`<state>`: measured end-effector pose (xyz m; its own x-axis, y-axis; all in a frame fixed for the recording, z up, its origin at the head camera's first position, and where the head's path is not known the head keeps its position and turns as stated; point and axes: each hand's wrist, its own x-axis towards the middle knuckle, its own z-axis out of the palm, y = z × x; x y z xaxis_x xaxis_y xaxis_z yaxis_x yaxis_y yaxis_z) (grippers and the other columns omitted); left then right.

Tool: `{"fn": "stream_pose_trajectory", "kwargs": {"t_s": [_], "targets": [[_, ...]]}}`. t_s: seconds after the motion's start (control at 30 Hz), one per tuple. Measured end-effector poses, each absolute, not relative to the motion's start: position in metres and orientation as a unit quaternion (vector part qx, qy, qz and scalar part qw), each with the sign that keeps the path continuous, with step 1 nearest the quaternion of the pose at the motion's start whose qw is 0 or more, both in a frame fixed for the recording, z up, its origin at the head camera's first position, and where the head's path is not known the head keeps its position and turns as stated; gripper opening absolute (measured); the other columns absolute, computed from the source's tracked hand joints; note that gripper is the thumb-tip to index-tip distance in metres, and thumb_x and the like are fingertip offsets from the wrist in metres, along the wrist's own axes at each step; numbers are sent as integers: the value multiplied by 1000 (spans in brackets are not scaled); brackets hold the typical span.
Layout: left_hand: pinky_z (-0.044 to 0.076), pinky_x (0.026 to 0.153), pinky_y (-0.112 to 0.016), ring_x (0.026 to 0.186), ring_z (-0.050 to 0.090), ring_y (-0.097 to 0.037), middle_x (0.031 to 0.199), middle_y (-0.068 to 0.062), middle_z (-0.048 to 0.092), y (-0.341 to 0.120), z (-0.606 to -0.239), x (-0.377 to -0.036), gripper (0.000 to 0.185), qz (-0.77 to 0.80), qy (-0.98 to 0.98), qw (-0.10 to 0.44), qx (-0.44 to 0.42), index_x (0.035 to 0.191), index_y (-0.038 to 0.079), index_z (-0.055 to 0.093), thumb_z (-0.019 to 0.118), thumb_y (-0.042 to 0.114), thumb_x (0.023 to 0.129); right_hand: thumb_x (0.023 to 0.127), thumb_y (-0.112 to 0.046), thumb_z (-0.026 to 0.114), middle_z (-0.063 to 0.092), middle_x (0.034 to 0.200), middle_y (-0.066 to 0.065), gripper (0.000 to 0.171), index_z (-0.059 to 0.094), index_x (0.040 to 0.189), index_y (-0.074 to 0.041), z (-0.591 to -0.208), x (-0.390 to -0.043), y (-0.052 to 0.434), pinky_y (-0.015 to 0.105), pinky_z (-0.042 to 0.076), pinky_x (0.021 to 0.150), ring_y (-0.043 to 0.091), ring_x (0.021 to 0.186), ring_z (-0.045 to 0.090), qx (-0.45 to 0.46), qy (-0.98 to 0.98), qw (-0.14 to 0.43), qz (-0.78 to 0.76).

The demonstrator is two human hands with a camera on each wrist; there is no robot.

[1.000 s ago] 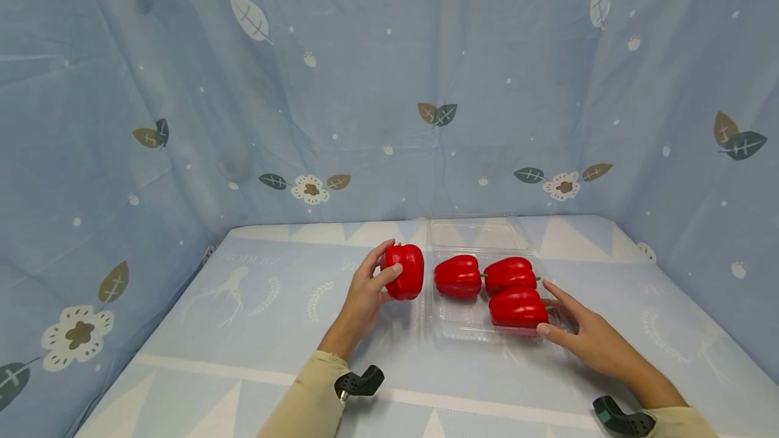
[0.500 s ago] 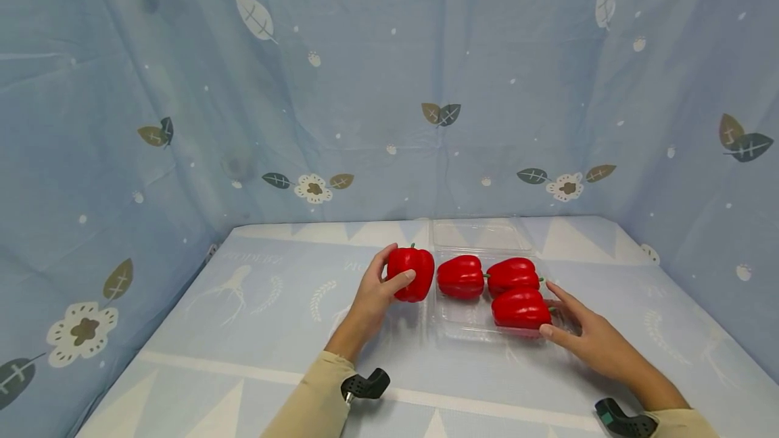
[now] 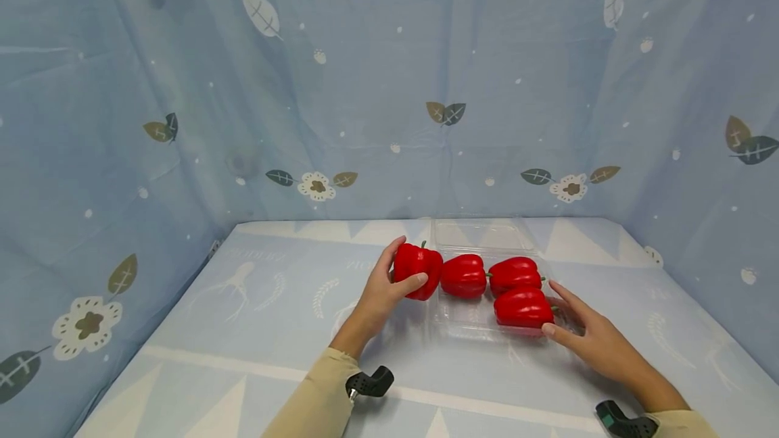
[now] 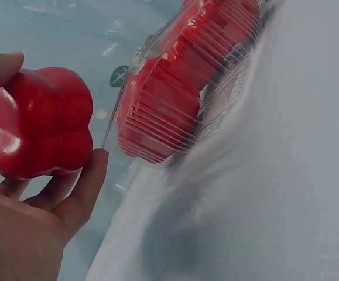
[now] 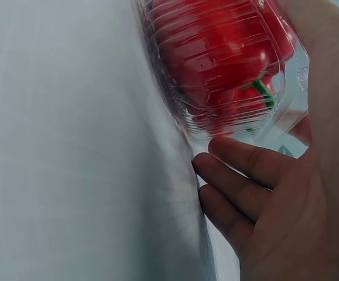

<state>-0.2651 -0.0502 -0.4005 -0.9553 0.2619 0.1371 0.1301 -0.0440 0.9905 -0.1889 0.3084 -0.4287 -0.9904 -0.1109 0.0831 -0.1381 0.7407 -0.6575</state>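
Observation:
My left hand [image 3: 382, 289] grips a red bell pepper [image 3: 417, 270] just above the left edge of a clear plastic clamshell tray [image 3: 468, 322]; the left wrist view shows the same held pepper [image 4: 40, 129] beside the tray wall [image 4: 175, 111]. Three red peppers lie in the tray: one at the back left [image 3: 464, 276], one at the back right [image 3: 513, 274], one at the front right [image 3: 522, 308]. My right hand [image 3: 584, 333] rests with straight fingers against the tray's right side. In the right wrist view its fingers [image 5: 245, 175] touch the tray [image 5: 216, 64].
The tray's open clear lid [image 3: 481, 233] lies flat behind it. A pale blue patterned cloth [image 3: 243, 330] covers the table, and blue floral curtains [image 3: 365, 86] close in the back and both sides. Black wrist camera mounts [image 3: 371, 382] show near the bottom.
My left hand has carried its pepper to the right, from clear of the tray to its left edge, next to the back left pepper. The right hand has stayed by the tray.

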Motion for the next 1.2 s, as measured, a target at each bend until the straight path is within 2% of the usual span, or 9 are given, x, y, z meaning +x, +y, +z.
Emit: {"fn": "stream_pose_trajectory", "kwargs": {"t_s": [0.2, 0.37, 0.6, 0.7, 0.77, 0.97, 1.2], "targets": [[53, 85, -41, 125, 43, -26, 139, 2, 43, -48, -400, -266, 84, 665, 734, 32, 137, 145, 36, 31, 78, 36, 76, 87, -51, 62, 45, 140, 24, 84, 21, 153, -20, -427, -194, 308, 59, 45, 90, 42, 123, 47, 79, -929, 11, 361], [53, 86, -42, 126, 42, -24, 141, 5, 42, -46, -399, -264, 81, 635, 759, 8, 148, 143, 43, 32, 78, 38, 77, 87, -44, 65, 44, 140, 25, 82, 25, 151, -13, -419, -200, 310, 53, 48, 88, 41, 120, 50, 108, -922, -10, 373], [51, 88, -39, 123, 45, -20, 139, 9, 42, -35, -397, -259, 80, 596, 785, -20, 170, 140, 53, 31, 78, 39, 76, 87, -34, 68, 45, 139, 25, 81, 26, 149, -5, -404, -209, 319, 32, 54, 83, 38, 118, 53, 143, -912, -70, 378], [51, 89, -37, 122, 46, -17, 140, 12, 42, -32, -397, -257, 81, 585, 791, -27, 178, 139, 56, 29, 78, 39, 76, 87, -31, 68, 45, 138, 26, 81, 24, 149, -2, -402, -211, 320, 27, 53, 81, 39, 118, 53, 150, -907, -85, 384], [51, 88, -35, 122, 47, -16, 139, 13, 43, -31, -398, -256, 82, 575, 796, -37, 184, 140, 55, 29, 78, 38, 77, 87, -33, 68, 45, 138, 26, 82, 24, 149, -2, -404, -211, 320, 29, 53, 82, 38, 118, 53, 146, -910, -85, 378], [50, 88, -30, 120, 47, -11, 138, 14, 44, -31, -395, -255, 84, 524, 823, -65, 210, 142, 53, 27, 77, 33, 78, 86, -37, 68, 42, 141, 24, 81, 27, 149, -6, -412, -205, 314, 46, 52, 85, 36, 116, 53, 131, -921, -56, 363], [50, 88, -29, 121, 45, -10, 139, 14, 42, -32, -391, -254, 86, 501, 835, -65, 218, 143, 52, 25, 77, 31, 78, 86, -37, 68, 38, 144, 26, 80, 27, 150, -11, -415, -205, 310, 49, 51, 85, 39, 118, 52, 131, -922, -30, 364]]}}
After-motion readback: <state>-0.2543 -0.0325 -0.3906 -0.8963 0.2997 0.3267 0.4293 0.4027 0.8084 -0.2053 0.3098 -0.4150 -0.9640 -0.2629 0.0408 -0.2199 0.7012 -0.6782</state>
